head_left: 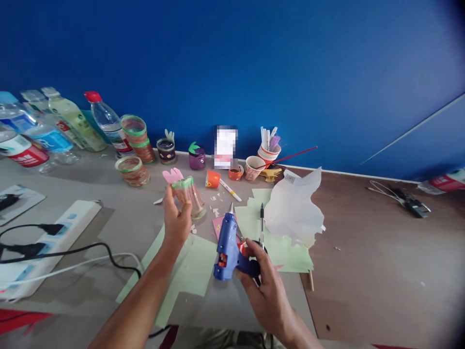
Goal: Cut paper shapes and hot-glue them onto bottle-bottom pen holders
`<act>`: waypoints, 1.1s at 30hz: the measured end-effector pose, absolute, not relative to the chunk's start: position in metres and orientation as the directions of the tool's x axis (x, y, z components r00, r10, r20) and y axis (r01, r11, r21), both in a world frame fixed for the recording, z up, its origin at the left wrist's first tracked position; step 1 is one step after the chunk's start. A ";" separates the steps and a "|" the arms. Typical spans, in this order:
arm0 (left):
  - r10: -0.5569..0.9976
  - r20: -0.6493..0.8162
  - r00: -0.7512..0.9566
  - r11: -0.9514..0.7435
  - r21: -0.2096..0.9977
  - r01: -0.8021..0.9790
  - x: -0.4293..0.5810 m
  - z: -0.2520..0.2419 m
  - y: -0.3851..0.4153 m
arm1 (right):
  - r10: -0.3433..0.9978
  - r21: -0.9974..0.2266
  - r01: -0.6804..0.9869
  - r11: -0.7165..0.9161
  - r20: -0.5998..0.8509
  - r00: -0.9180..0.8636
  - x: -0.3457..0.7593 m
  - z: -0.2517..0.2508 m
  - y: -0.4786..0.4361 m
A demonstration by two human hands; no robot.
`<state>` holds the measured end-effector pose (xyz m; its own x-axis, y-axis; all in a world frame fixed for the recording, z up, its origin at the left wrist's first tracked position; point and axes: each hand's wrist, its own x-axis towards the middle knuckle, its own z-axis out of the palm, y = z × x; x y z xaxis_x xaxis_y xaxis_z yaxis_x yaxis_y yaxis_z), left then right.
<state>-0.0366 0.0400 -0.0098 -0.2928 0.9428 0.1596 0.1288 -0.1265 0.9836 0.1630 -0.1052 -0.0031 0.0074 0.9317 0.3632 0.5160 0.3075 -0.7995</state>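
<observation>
My left hand (177, 218) is wrapped round a small brown-painted cup (195, 196) with a green rim, held tilted above the table. A pink paper cut-out (172, 174) shows just behind the cup's rim; whether it is attached or held by my fingers I cannot tell. By its handle, my right hand (267, 286) grips a blue hot glue gun (227, 245), nozzle pointing away from me. Under and beside the glue gun lie pale green paper sheets (192, 271), a pink paper piece (218, 224) and a black pen (262, 218).
Brown-and-green cups (132, 172), a purple eggplant-like pot (197, 158), a phone (225, 148) and paper cups (254, 168) stand toward the blue wall. Plastic bottles (105, 118) crowd the left, behind a power strip (54, 247) with cables. White torn paper (296, 208) lies right.
</observation>
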 end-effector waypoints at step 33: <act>0.674 -0.007 0.738 0.353 0.881 -0.315 0.000 0.007 -0.010 | 0.970 -0.990 -0.055 0.132 0.118 0.214 0.132 -0.003 -0.078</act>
<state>-0.0004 -0.0100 0.0074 0.7383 0.6745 -0.0067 -0.3149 0.3534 0.8809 0.1322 -0.0777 -0.0035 0.2143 0.9697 0.1175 -0.0547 0.1320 -0.9897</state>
